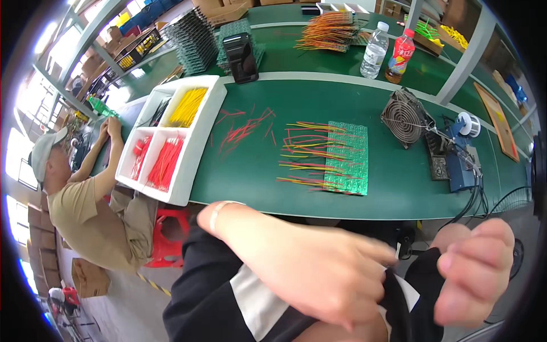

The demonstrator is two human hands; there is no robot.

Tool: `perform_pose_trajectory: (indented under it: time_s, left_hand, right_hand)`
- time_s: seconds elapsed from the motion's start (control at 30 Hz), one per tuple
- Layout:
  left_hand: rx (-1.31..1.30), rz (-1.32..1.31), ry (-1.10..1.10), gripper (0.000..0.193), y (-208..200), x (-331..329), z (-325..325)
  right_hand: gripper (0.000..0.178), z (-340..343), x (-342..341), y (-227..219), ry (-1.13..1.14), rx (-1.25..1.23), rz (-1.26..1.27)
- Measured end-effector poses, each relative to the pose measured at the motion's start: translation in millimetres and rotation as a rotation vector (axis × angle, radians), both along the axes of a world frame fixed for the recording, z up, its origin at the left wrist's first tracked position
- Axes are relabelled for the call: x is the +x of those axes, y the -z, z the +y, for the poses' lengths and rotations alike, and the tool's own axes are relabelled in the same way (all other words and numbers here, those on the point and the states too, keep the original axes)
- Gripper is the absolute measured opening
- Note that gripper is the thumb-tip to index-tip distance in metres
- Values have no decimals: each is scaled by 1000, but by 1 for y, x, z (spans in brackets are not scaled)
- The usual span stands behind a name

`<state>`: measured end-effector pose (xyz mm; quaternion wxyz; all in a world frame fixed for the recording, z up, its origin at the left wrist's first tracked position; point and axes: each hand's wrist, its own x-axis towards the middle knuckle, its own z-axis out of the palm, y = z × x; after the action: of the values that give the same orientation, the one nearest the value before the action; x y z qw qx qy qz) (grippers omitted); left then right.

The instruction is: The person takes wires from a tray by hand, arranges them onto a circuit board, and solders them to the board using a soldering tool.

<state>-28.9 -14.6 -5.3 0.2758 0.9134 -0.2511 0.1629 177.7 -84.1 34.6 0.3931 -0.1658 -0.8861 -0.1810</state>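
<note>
My left hand reaches across my lap from the left, its back turned up and a band round the wrist. Its fingers point right and bend downward, smeared by motion, so their grip does not show. To the right, my right hand is raised with its fingers curled in; anything inside is hidden. A white piece shows between the hands, too unclear to name. Beyond them on the green table lies a green circuit board panel with red and yellow wires sticking out to its left.
A white divided tray holds red and yellow wires. Loose red wires lie beside it. At right stand a round-grilled fan, a blue soldering station and a solder spool. Two bottles stand behind. A co-worker sits left.
</note>
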Motion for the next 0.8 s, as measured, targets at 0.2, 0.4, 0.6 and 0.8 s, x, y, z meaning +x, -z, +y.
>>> perform_pose_trajectory:
  time_s: [0.2,0.4,0.6,0.8]
  left_hand:
    - [153,107,-1055,14,1,-98,41]
    - [231,293,-1715,26,25,-185,137]
    - [302,421,-1992,33,71,-249,242]
    - [105,465,-2132,30,115,-265,241]
  right_hand:
    - [31,-42,-58,-12,261,-71,376]
    - [36,-64,-29,-27,167,-125,127]
    - [21,-75,26,-38,38,-256,91]
    - [24,-71,63,-53,-84,-876,-8]
